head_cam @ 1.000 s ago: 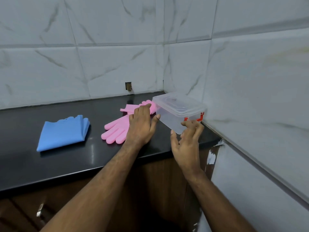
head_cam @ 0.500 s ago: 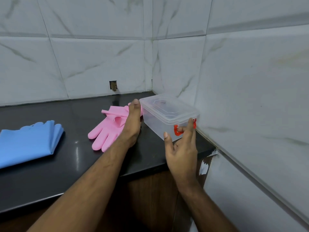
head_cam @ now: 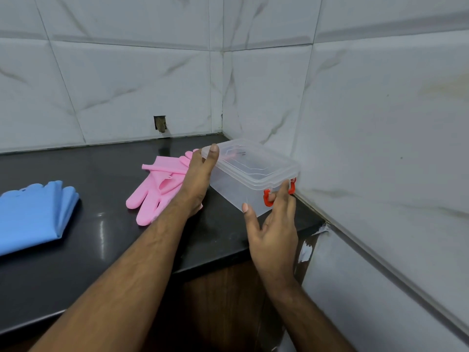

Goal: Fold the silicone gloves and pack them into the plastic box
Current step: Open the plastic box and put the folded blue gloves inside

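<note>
A clear plastic box (head_cam: 234, 190) with its lid on stands on the black counter, in the corner by the tiled wall. My left hand (head_cam: 196, 184) lies against the box's left side, thumb up on the lid's corner. My right hand (head_cam: 274, 224) is at the near end, fingertips hooked on the red clasp (head_cam: 266, 198), thumb spread beside the box wall. A pair of pink silicone gloves (head_cam: 154, 191) lies flat just left of the box, partly hidden by my left hand. Blue silicone gloves (head_cam: 33, 214) lie folded at the far left.
The black counter (head_cam: 101, 250) ends in a front edge close to me, with brown cabinet fronts below. Marble-look tiled walls close it off behind and on the right. A small hole (head_cam: 160, 123) sits low in the back wall.
The view has come closer to the box and turned right. My left hand has slid from the pink gloves to the box's side. My right fingers have reached the red clasp.
</note>
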{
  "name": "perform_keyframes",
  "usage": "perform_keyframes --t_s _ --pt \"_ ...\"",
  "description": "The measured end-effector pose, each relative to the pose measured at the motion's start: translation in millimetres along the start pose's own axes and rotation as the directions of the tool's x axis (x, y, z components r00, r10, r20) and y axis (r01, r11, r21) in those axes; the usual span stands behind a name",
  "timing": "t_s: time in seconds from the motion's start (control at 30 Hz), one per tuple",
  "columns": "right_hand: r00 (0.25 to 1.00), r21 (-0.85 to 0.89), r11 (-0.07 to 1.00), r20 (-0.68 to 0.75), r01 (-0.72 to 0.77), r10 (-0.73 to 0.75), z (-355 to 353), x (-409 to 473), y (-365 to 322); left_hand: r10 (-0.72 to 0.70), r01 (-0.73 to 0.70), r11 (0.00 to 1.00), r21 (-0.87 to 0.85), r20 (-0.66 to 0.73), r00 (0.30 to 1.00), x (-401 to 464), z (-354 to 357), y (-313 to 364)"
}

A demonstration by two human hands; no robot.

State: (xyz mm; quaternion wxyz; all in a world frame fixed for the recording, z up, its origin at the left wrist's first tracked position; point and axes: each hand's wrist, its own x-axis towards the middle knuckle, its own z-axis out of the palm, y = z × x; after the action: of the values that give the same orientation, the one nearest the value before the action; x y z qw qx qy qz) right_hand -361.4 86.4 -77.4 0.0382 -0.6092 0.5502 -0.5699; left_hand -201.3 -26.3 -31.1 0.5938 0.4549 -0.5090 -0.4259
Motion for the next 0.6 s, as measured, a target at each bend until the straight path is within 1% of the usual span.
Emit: perform_keyframes --t_s 0.07,0.17,0.27,0.33,0.43,0.5,0.6 --pt "1.0 -0.026 1.0 0.008 0.003 -0.002 -0.4 1.2 -1.5 0.005 -0.004 1.0 0.021 -0.025 1.0 0.4 0.0 -0.3" --pt "1.0 -0.046 0.999 -0.004 0.028 -0.028 -1.2 2.5 -3.3 0.015 -0.015 1.0 0.006 -0.059 0.998 1.5 -1.3 -2.3" --pt "0.998 -0.052 0.997 -0.019 0.059 -0.06 0.1 4.1 -2.7 0.016 -0.017 1.0 -0.015 -0.065 0.998 4.4 -2.5 -4.4" --pt "0.998 -0.04 0.997 -0.003 0.069 -0.069 1.2 4.8 -2.2 -0.002 0.0 0.999 -0.036 -0.067 0.998 3.8 -2.4 -4.0" --pt "0.996 -0.047 0.995 0.002 0.087 -0.087 2.6 2.3 -0.1 0.014 -0.018 0.998 -0.056 -0.076 0.997 2.5 -1.7 -3.9" --pt "0.994 -0.033 0.993 -0.001 0.113 -0.113 4.2 0.9 1.5 0.03 -0.038 0.997 -0.069 -0.113 0.993 2.1 -1.0 -3.3" --pt "0.986 -0.036 0.986 -0.023 0.162 -0.163 6.1 1.2 5.5 0.086 -0.108 0.99 -0.092 -0.212 0.973 2.3 -1.1 -1.9"
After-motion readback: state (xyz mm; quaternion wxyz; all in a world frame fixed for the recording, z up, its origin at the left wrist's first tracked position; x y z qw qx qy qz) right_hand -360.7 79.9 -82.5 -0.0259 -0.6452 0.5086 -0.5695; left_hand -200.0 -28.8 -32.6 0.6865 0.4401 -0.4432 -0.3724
